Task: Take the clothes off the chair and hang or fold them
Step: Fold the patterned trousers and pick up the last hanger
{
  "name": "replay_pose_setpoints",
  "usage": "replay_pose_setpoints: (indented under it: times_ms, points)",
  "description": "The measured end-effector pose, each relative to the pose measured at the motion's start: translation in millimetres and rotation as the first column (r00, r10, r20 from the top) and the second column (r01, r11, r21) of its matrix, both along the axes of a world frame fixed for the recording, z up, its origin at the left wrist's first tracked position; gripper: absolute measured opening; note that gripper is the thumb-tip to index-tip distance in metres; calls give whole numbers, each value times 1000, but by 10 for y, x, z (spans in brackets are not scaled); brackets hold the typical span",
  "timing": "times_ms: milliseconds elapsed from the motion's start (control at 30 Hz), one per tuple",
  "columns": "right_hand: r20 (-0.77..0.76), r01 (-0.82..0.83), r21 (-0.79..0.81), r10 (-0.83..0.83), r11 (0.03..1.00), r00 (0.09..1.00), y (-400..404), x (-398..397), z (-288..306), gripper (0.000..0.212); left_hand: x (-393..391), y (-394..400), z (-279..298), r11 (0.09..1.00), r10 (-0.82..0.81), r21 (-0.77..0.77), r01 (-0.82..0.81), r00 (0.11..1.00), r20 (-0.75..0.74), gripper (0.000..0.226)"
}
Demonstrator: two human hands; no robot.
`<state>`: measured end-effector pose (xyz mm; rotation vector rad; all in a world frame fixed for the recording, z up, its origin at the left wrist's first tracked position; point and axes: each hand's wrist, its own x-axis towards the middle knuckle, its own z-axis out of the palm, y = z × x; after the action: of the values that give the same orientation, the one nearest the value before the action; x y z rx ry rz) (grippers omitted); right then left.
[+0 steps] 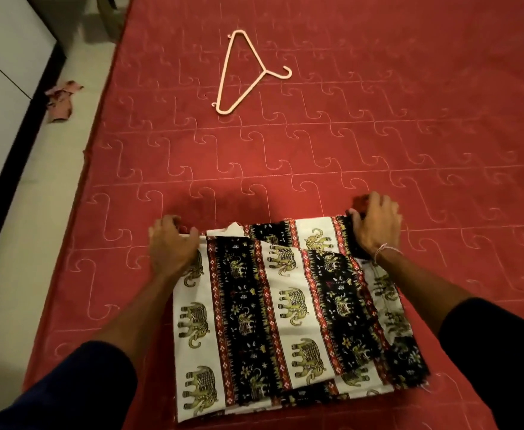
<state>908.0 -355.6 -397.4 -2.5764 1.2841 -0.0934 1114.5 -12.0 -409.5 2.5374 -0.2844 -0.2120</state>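
Fingers of left hand and right hand curled over far corners of elephant-print cloth, pinching its top edge against red quilted bedspread. Folding step in hand, by judgement: cloth lying doubled in loose layers at near edge of bed, upper layer askew; next move likely calling for far edge drawn toward body and corners squared. Cloth thin, limp, woven, banded black, white and red with frayed right edge; pale plastic hanger lying well apart, flat, untouched.
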Motion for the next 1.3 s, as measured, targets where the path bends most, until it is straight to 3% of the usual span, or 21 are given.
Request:
replay_pose_setpoints:
  times_ms: [67, 167, 267, 467, 567, 667, 767, 900, 1000, 1133, 1300]
  points:
    - [12, -143, 27, 143, 989, 990, 167, 326, 59, 42, 100, -239, 63, 993, -111, 43, 110, 994, 21, 54]
    - [102, -361, 187, 347, 914, 932, 465, 865, 179, 44, 285, -595, 115, 963, -243, 107, 247, 969, -54, 87]
    - [153, -512, 270, 489, 815, 859, 724, 1433, 230, 55, 578, -853, 108, 890, -329, 279, 360, 932, -153, 120]
    - [168, -553, 375, 533, 744, 829, 888, 2521, 110, 79, 1347, -1060, 124, 714, -454, 493, 497, 865, -214, 152]
    - [64, -584, 284, 593, 760, 803, 799, 2942, 25, 84, 1708, -1159, 77, 690, -446, 502, 522, 852, -274, 166]
    - [-53, -596, 218, 619, 773, 783, 657, 3281, -83, 101, 1865, -1173, -101, 700, -438, 465, 542, 840, -319, 173]
    - [-106, -553, 294, 602, 779, 792, 502, 3541, -147, 120, 1918, -1207, -191, 698, -447, 446, 560, 828, -338, 173]
    - [-207, -578, 227, 618, 784, 758, 519, 3782, -185, 129, 1947, -1223, -188, 695, -446, 440, 569, 821, -357, 174]
    - [-161, -567, 158, 587, 809, 793, 486, 3843, -182, 132, 1942, -1218, -200, 691, -453, 443, 571, 820, -350, 174]
    - [-188, -522, 140, 541, 841, 820, 485, 3842, -153, 110, 1954, -1216, -207, 690, -457, 447, 570, 821, -342, 173]
    - [-48, -496, 90, 501, 864, 864, 585, 3598, -209, 73, 1959, -1201, -201, 689, -454, 449, 569, 822, -344, 173]
